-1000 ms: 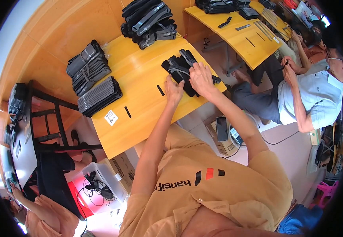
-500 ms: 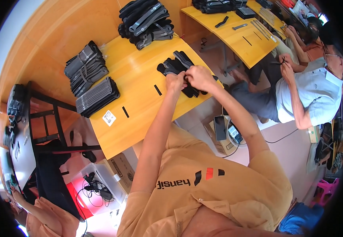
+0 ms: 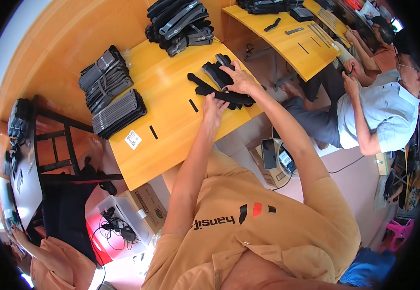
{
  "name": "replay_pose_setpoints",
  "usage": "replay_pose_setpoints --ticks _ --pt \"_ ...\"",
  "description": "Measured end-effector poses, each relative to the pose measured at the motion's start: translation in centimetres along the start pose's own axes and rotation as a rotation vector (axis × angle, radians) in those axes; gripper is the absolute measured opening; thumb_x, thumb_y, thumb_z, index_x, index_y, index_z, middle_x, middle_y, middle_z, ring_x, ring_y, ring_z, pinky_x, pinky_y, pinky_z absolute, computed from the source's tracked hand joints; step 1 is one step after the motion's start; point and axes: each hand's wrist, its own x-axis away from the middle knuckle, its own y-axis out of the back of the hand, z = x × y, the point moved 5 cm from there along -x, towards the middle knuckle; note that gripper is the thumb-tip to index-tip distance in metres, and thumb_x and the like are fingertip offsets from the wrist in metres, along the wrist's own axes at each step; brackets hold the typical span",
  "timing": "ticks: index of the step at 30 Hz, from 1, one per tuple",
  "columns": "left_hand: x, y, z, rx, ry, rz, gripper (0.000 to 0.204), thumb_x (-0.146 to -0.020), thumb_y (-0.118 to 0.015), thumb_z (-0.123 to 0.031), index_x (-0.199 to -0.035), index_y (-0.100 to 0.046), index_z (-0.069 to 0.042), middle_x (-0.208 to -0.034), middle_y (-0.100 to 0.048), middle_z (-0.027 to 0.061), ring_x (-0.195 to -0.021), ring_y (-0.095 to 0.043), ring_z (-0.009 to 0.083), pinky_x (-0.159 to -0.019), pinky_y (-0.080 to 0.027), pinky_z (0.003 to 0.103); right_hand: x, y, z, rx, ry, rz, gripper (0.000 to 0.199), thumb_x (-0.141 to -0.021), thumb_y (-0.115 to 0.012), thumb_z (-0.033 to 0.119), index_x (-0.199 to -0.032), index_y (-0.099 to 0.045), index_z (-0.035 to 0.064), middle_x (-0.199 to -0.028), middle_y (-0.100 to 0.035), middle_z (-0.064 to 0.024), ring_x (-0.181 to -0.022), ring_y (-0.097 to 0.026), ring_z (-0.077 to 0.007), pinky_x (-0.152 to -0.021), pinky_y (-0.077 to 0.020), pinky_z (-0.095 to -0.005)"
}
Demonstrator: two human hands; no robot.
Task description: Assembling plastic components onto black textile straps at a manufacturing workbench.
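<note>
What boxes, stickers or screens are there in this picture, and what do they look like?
White sticker: small square with black marks, on the yellow table near its left front edge.
Cardboard box: brown, on the floor under the table, with a small dark label.
Clear plastic bin: beside the cardboard box, holding black cables.
Phone: dark flat screen, lying on a brown box on the floor to the right.

On the orange wooden table [image 3: 171, 125], the left hand [image 3: 215, 107] and right hand [image 3: 239, 79] press on a long black fabric strap [image 3: 219, 94]; grey-black strap stacks [image 3: 108, 92] lie well apart.
</note>
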Motion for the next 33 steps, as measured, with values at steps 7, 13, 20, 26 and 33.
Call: replay_pose_setpoints --ticks 7,13,20,26,33 --pt "1.5 1.5 -0.7 0.516 0.051 0.043 0.026 -0.094 -0.04 -0.035 -0.091 -0.043 -0.01 -0.063 -0.045 0.0036 -0.073 -0.052 0.0222 -0.088 -0.044 0.044 -0.3 0.3 0.3 0.195 -0.046 0.032 0.076 -0.069 -0.073 0.035 -0.133 -0.033 0.0267 -0.134 -0.028 -0.0123 -0.112 -0.048 -0.0356 -0.091 -0.0433 -0.0426" --pt "4.2 2.1 -2.1 0.151 -0.022 -0.082 0.032 -0.092 -0.044 -0.041 -0.096 -0.045 -0.009 -0.062 -0.044 0.0018 -0.053 -0.047 0.0149 -0.059 -0.049 0.036 0.6 1.6 2.3 0.307 -0.161 0.153 0.067 -0.075 -0.067 0.038 -0.132 -0.036 0.021 -0.136 -0.029 -0.0124 -0.122 -0.036 -0.0392 -0.093 -0.0376 -0.0534" --pt "3.5 2.6 -2.1 0.068 -0.006 -0.006 0.032 -0.093 -0.042 -0.04 -0.097 -0.046 -0.008 -0.064 -0.048 0.0018 -0.053 -0.048 0.0134 -0.052 -0.049 0.031 1.3 -1.6 6.5 0.441 0.083 -0.179 0.074 -0.077 -0.062 0.045 -0.137 -0.03 0.0169 -0.141 -0.023 -0.0136 -0.132 -0.012 -0.0423 -0.097 -0.0176 -0.0657" --pt "3.9 2.9 -2.3 0.068 -0.003 -0.037 0.031 -0.094 -0.041 -0.039 -0.097 -0.046 -0.008 -0.065 -0.048 0.0026 -0.053 -0.047 0.0133 -0.052 -0.047 0.03 0.9 -2.3 5.6 0.488 -0.055 -0.103 0.081 -0.076 -0.047 0.065 -0.139 -0.03 0.0164 -0.143 -0.019 -0.0169 -0.132 -0.003 -0.0451 -0.097 -0.0055 -0.0688" --pt "4.2 3.0 -2.7 0.066 -0.055 -0.073 0.03 -0.094 -0.041 -0.037 -0.093 -0.044 -0.008 -0.062 -0.045 0.0021 -0.047 -0.043 0.0122 -0.042 -0.04 0.026 1.0 -3.0 6.2 0.544 -0.08 -0.034 0.08 -0.076 -0.041 0.069 -0.139 -0.031 0.0204 -0.145 -0.018 -0.0185 -0.133 -0.002 -0.0438 -0.096 -0.0028 -0.0697"
